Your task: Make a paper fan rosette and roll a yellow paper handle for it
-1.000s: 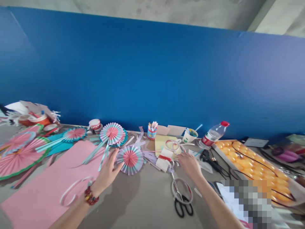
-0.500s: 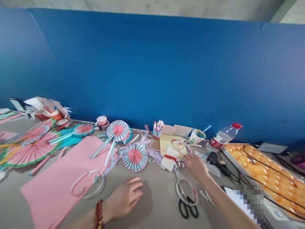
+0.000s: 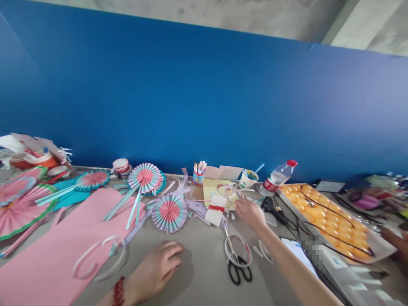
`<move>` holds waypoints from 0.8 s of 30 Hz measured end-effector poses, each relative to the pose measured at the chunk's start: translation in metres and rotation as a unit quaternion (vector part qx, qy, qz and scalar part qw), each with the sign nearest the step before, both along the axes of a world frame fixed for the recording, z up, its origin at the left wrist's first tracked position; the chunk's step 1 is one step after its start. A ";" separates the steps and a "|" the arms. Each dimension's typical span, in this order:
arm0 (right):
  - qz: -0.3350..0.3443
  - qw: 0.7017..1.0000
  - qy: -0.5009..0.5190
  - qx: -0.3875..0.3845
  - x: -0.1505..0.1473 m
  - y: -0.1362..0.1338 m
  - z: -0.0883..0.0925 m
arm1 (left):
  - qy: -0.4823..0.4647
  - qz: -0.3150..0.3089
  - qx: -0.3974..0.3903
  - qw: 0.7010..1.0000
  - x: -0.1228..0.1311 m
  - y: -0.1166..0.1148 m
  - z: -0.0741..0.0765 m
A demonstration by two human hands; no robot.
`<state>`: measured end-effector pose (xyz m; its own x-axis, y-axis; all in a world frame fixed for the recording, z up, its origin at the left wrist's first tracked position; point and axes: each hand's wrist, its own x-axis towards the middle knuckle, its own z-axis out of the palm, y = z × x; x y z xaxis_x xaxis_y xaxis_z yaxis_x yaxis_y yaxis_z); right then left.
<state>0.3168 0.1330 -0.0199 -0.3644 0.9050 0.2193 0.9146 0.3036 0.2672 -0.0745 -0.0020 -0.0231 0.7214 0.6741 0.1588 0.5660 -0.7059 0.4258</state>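
Note:
My left hand (image 3: 156, 268) lies flat on the grey table (image 3: 197, 272) with fingers stretched out, holding nothing; a red bead bracelet is on its wrist. Just beyond it lies a pink-and-teal pleated paper rosette (image 3: 168, 212). My right hand (image 3: 251, 213) reaches forward to a pile of paper strips and a tape ring (image 3: 225, 191) on a yellow pad (image 3: 214, 188). Its fingers curl at the strips, and what they grip is hidden. Scissors (image 3: 235, 258) with a white paper loop over them lie below the right hand.
Pink paper sheets (image 3: 60, 250) with a curled white strip cover the left. Paper fans (image 3: 19, 204), a pen cup (image 3: 198, 175), a paper cup (image 3: 247, 178) and a water bottle (image 3: 278, 177) line the blue wall. A tray of orange balls (image 3: 331, 216) sits right.
My left hand drew back from the rosette and settled flat on the table. The right hand stays at the paper strips. The view shifted slightly.

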 end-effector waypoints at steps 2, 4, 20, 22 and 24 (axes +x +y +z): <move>-0.015 1.000 0.007 0.008 -0.002 -0.004 -0.004 | 0.000 0.001 0.000 1.000 0.000 0.000 0.000; -0.022 1.000 0.007 0.011 -0.004 -0.009 -0.008 | 0.000 0.001 -0.002 1.000 0.000 0.000 0.001; 0.067 0.996 -0.060 -0.023 -0.013 -0.007 -0.010 | -0.022 0.006 -0.007 1.000 0.004 0.003 0.004; 0.068 0.996 -0.062 -0.017 -0.015 -0.006 -0.011 | -0.023 0.006 -0.009 1.000 0.005 0.004 0.004; 0.068 0.996 -0.062 -0.009 -0.016 -0.005 -0.011 | -0.019 0.005 -0.009 1.000 0.006 0.005 0.004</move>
<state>0.3009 0.1276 -0.0308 -0.5070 0.8489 0.1495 0.8253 0.4280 0.3683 -0.0687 0.0032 -0.0190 0.7077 0.6851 0.1726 0.5572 -0.6914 0.4599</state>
